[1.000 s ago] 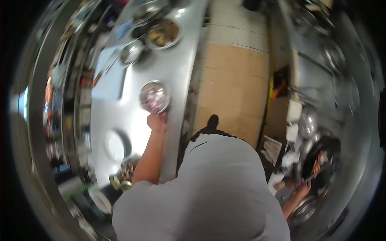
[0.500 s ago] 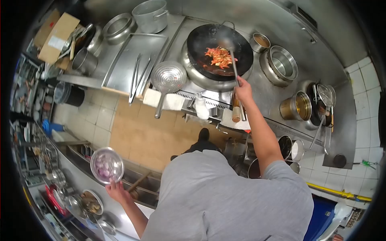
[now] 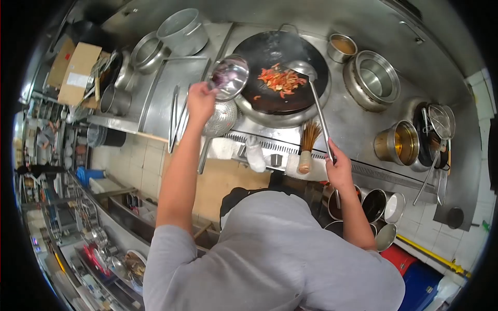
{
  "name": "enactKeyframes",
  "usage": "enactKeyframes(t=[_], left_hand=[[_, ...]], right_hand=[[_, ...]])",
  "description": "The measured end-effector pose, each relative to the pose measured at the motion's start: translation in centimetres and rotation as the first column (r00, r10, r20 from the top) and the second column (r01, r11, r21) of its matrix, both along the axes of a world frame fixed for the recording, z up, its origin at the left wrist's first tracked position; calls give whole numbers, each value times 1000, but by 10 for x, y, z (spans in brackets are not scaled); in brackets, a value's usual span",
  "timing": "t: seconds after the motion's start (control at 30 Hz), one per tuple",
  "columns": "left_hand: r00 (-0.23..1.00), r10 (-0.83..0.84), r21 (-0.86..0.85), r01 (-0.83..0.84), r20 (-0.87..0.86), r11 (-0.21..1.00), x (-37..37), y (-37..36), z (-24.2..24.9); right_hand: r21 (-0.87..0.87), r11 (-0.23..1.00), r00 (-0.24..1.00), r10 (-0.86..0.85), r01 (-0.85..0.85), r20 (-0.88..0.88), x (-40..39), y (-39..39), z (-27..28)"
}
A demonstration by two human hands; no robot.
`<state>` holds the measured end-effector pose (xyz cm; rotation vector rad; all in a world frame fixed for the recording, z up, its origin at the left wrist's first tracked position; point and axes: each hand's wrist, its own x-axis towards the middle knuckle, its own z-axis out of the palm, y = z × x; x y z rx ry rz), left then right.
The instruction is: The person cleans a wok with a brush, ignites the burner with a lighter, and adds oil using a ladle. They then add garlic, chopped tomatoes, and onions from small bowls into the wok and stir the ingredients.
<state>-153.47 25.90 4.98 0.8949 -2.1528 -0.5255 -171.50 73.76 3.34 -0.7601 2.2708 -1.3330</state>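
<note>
A black wok (image 3: 264,49) sits on the stove with orange-red food pieces (image 3: 281,81) in it and steam above. My left hand (image 3: 202,102) grips the rim of a metal bowl (image 3: 239,78), which is tilted at the wok's left edge and holds purplish pieces. My right hand (image 3: 339,165) is closed round the long handle of a ladle (image 3: 302,68), whose head is over the right part of the wok. A perforated strainer (image 3: 220,120) lies partly beneath the bowl.
A bamboo brush (image 3: 306,155) and white cloths stand at the stove's front edge. To the right are nested metal pots (image 3: 377,78) and a pot of yellow liquid (image 3: 404,143). A tray (image 3: 161,98) with tongs is at the left. A person (image 3: 46,136) shows far left.
My left hand has carried the bowl from the lower left counter up to the wok. My right hand has moved down and right, and the ladle's head has shifted slightly right and down.
</note>
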Motion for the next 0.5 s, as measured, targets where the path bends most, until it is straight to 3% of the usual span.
enactKeyframes(t=[0.07,0.17,0.27,0.37,0.47,0.5], left_hand=[[993,-42,-46,47,106,998,-67,12,-13],[983,-27,33,22,179,999,-134,55,-20],[991,-39,-131,56,127,990,-159,64,-35],[969,-142,-112,166,202,980,-167,66,-34],[993,-63,-140,78,104,987,-171,68,-29],[967,-141,-88,163,213,983,-168,64,-23]], right_hand=[[64,998,994,21,-14,-104,-3,8,15],[41,999,989,-9,15,-145,3,19,10],[42,999,988,-19,25,-156,8,24,7],[84,996,988,-20,33,-152,8,23,10],[72,997,976,0,16,-219,-1,15,0],[78,997,977,20,-4,-214,-3,10,-1]])
